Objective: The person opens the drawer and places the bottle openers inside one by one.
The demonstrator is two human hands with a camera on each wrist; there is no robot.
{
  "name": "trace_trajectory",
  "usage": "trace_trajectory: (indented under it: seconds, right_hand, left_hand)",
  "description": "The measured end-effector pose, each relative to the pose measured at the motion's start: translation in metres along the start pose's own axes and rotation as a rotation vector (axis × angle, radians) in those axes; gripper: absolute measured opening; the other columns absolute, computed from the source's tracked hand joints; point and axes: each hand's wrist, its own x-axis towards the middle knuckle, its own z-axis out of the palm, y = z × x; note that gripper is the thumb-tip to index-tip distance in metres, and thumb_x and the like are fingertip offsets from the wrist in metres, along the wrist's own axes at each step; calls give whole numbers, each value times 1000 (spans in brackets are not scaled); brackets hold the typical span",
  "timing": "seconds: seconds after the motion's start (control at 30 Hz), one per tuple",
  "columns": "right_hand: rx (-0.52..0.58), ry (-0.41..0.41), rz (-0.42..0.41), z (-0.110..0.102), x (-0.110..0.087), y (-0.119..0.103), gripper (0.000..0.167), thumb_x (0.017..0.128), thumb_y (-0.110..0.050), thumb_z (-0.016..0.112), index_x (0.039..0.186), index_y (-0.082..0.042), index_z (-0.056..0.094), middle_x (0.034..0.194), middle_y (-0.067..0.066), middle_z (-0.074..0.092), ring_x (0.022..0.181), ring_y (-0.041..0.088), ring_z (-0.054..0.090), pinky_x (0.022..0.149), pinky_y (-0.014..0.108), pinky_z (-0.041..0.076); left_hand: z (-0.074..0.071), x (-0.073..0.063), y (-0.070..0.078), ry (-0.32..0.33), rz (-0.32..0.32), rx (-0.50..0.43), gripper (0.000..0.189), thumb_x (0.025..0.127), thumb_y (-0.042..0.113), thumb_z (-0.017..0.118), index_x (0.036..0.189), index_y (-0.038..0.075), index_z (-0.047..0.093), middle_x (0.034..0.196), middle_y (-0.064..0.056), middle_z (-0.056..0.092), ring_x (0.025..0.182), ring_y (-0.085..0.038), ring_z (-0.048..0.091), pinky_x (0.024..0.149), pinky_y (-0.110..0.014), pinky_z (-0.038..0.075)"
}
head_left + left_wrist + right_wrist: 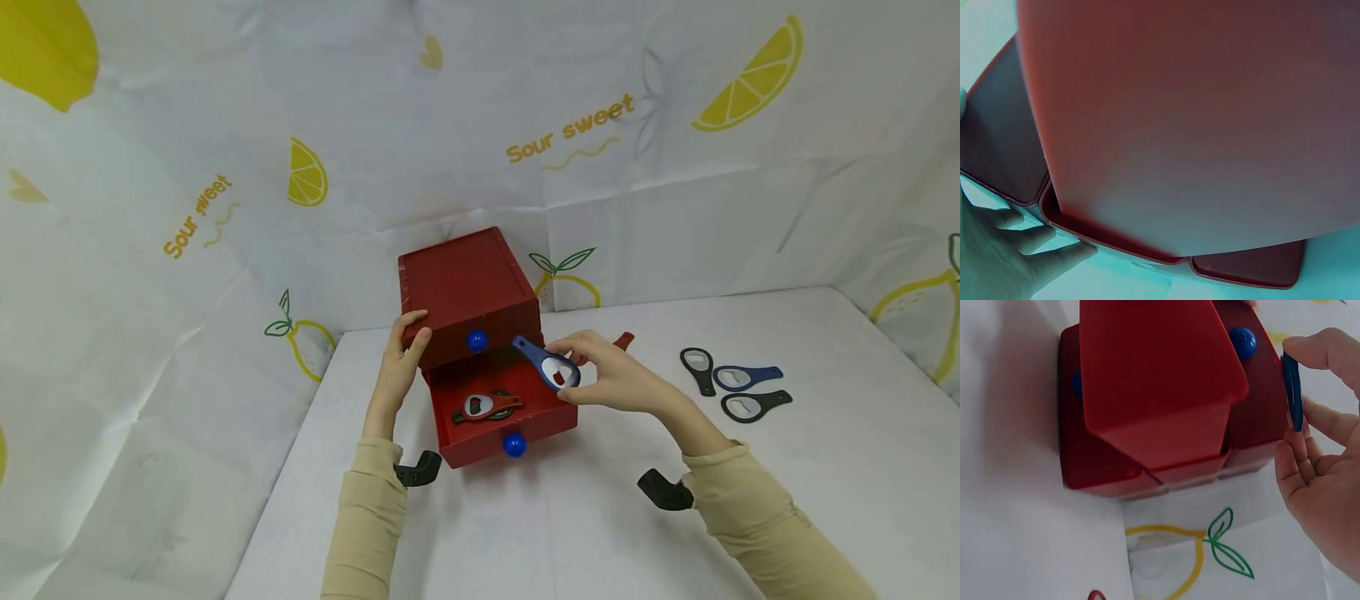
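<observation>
Blue bottle opener (542, 358) is in the right hand (607, 375), pinched by its ring end, so thumb and fingers are closed down to opener size. It's above the pulled-out red drawer (471, 452), handle slanting up toward the upper drawer front; can't tell if the tip touches. Left hand (393, 367) rests on the left side of the red cabinet (467, 275), fingers pretty straight, thumb by the front top edge. Inside the drawer, a red bottle opener (498, 404) lies across a black bottle opener (458, 417), with some bare floor right of them. Drawer rims stick out well past the cabinet front, open table (592, 517) before them. Farther right: two black-rimmed openers (769, 402) and a second blue one (761, 374), well apart from the drawer. Lemon-print sheet (450, 150) behind.
</observation>
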Motion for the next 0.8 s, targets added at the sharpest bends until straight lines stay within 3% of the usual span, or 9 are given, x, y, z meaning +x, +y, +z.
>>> trace_trajectory:
  seconds: [0.1,0.33,0.8]
  right_hand:
    - [15,-46,6,6,8,-5,52,78,-16,71,126,-12,54,117,9,51,103,22,47,78,33,45]
    - [15,-117,-29,25,28,-6,50,76,-21,72,123,-11,57,113,9,53,103,21,48,80,32,44]
    - [-256,-288,-26,54,57,-12,47,77,-21,71,121,-7,61,117,8,57,106,19,50,87,33,47]
  left_hand:
    - [0,0,0,-5,-1,-9,38,98,27,47,135,23,39,147,-10,30,134,-30,31,109,-54,26]
    - [1,-3,3,2,-2,-14,38,98,27,47,135,23,39,147,-10,30,135,-30,31,109,-55,25]
    - [0,-2,0,0,-5,-7,38,97,30,47,134,25,40,149,-8,28,136,-29,30,109,-55,24]
